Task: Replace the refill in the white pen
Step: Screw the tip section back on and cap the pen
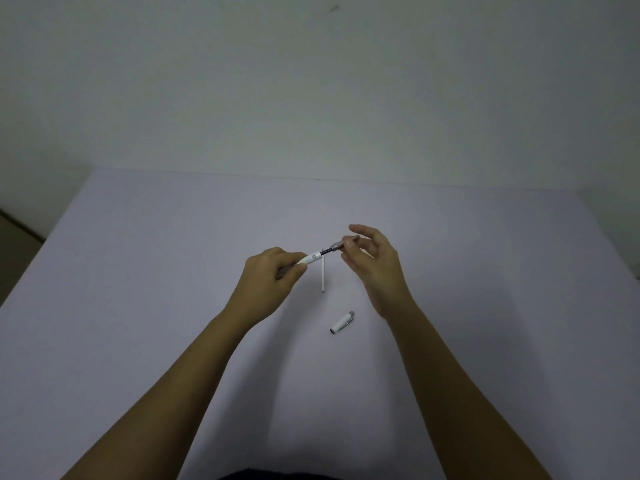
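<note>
The left hand [273,271] pinches the white pen barrel [309,259]; the right hand's [372,261] fingertips pinch its metal tip section [337,244], other fingers spread.

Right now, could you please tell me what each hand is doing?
Left hand: closed around the white plastic pen barrel.
Right hand: fingertips pinching the grey metal tip section, other fingers spread open.

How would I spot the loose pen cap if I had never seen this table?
Start at the pale table and find the person's right hand. Just below it, toward the person, a short white pen cap lies alone. Unlike the thin white refill lying between the hands, it is stubby, with a grey end.
</note>
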The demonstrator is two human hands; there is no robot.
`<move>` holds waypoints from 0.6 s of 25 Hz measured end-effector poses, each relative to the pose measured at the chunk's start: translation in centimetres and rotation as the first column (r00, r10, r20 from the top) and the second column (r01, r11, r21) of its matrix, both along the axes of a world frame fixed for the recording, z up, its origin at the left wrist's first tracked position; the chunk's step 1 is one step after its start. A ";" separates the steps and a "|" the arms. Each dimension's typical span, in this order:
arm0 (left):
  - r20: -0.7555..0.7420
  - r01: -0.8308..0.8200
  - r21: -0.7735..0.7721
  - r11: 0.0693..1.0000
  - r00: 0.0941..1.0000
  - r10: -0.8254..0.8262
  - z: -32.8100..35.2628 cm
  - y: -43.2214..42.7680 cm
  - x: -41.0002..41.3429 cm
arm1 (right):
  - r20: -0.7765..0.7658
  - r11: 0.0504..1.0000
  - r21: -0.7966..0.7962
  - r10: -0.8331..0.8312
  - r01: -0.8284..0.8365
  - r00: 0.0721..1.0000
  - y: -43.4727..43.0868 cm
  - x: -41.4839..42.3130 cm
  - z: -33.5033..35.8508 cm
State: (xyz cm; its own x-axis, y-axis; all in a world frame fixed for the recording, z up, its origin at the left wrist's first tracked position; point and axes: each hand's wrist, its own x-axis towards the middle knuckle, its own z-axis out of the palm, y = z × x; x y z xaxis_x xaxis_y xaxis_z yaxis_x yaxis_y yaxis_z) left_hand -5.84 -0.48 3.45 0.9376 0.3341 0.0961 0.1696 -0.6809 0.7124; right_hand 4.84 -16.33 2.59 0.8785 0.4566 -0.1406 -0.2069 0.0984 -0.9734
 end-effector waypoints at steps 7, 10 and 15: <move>0.007 0.078 -0.088 0.993 0.997 -0.078 1.3 0.4 -0.5 | 0.268 0.969 -0.230 0.155 -0.093 0.951 -1.3 -0.6 0.9; 0.000 0.118 -0.141 0.983 0.993 -0.120 2.0 0.7 -0.6 | 0.373 0.967 -0.229 0.194 -0.113 0.907 -1.7 -0.7 1.5; 0.075 0.186 0.003 0.983 0.980 -0.185 2.8 0.6 -0.9 | 0.587 0.920 -0.391 0.254 -0.005 0.769 -1.3 -1.0 2.3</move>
